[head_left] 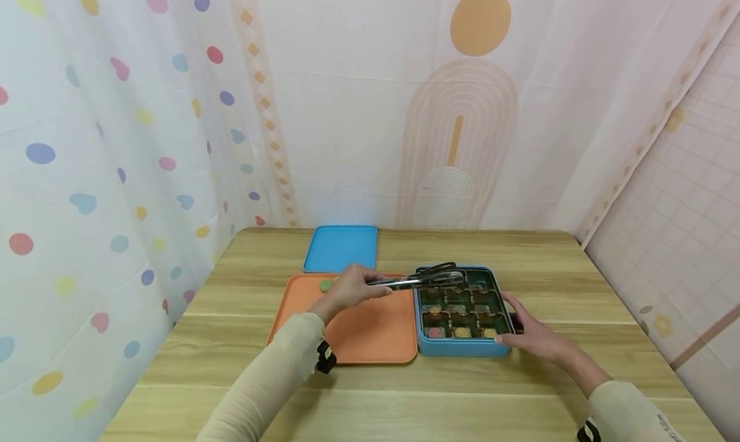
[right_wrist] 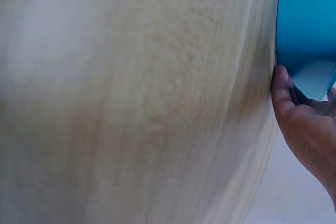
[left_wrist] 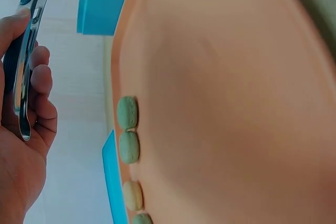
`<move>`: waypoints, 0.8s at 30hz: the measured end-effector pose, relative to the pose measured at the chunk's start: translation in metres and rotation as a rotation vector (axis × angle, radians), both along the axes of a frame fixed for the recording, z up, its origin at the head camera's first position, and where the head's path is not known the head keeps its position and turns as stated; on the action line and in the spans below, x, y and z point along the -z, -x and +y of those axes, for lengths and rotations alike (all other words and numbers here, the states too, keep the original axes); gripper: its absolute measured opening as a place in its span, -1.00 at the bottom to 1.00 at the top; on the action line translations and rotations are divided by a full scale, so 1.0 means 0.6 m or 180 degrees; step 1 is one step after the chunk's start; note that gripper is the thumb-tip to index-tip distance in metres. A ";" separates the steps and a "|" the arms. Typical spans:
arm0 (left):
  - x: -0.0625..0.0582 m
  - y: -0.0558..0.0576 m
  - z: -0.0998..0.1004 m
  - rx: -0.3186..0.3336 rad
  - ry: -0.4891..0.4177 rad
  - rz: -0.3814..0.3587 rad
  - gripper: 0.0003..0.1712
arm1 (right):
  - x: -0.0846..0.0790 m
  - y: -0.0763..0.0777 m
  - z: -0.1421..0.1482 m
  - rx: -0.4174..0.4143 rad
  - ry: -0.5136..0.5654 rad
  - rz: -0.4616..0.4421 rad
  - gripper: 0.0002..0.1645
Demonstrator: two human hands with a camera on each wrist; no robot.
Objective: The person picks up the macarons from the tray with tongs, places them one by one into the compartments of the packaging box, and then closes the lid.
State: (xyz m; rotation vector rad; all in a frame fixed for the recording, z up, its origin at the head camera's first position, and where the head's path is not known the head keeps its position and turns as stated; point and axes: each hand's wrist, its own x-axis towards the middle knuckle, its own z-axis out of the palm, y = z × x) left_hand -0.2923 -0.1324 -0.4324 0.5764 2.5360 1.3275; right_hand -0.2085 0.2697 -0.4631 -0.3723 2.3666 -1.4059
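Note:
My left hand (head_left: pixel 351 290) grips a pair of metal tongs (head_left: pixel 412 281), whose dark tips reach over the back of the blue box (head_left: pixel 464 348). Whether the tips pinch anything cannot be made out. Inside the box a dark divided insert holds a pink macaron (head_left: pixel 436 333), a yellow macaron (head_left: pixel 462 333) and others in its compartments. At the box's right front corner, my right hand (head_left: pixel 537 336) holds its side, thumb on the front rim. Green macarons (left_wrist: pixel 127 112) and a pale yellow macaron (left_wrist: pixel 133 195) lie along one edge of the orange tray (head_left: pixel 372 342).
Behind the tray lies a flat blue lid (head_left: pixel 341 248). Tray and box stand side by side on the wood-grain table (head_left: pixel 376 403). A patterned curtain (head_left: pixel 347 108) hangs behind the table's far edge.

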 end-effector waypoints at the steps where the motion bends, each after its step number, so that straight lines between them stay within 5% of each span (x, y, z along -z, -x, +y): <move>1: -0.001 0.001 -0.004 -0.0004 -0.0038 -0.0011 -0.72 | 0.000 0.000 0.000 -0.0007 0.0004 -0.0006 0.19; 8: -0.007 0.014 -0.034 -0.0123 -0.0210 -0.0012 -0.60 | 0.001 -0.001 -0.001 0.0006 0.0019 0.0004 0.19; 15: -0.022 0.019 -0.069 -0.0315 -0.0043 0.0273 -0.56 | -0.001 -0.003 -0.004 0.0037 -0.0010 0.0011 0.20; 24: -0.020 0.015 -0.116 -0.0379 -0.0093 0.0173 -0.57 | 0.003 -0.009 -0.009 0.0072 -0.0113 -0.0006 0.20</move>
